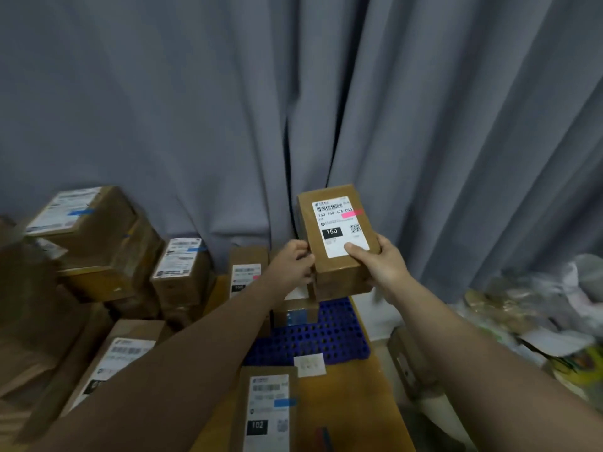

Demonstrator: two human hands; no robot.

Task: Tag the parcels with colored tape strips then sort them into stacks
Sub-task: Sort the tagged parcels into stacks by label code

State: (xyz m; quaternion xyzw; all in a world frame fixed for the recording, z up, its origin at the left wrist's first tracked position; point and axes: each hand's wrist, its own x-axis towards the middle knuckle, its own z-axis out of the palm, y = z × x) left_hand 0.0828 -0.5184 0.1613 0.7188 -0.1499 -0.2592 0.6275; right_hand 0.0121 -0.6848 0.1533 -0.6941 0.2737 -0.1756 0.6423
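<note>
A brown cardboard parcel (329, 256) with a white label marked 150 and a pink tape strip (351, 214) is held up in front of the grey curtain. My right hand (375, 261) grips its near right corner, thumb on the label. My left hand (293, 261) grips its lower left edge. Another parcel (339, 285) sits directly under it. Behind, a parcel with a pink strip (246, 272) stands. To the left are parcels with blue strips (182, 262), (81, 213). A near parcel marked 102 (267, 409) carries a blue strip.
A blue perforated tray (326, 340) lies on the wooden table (359, 402), with a small white paper (310, 364) at its near edge. More brown boxes (39, 321) crowd the left. Bags and clutter (528, 311) pile up on the right. A grey curtain (293, 93) hangs behind.
</note>
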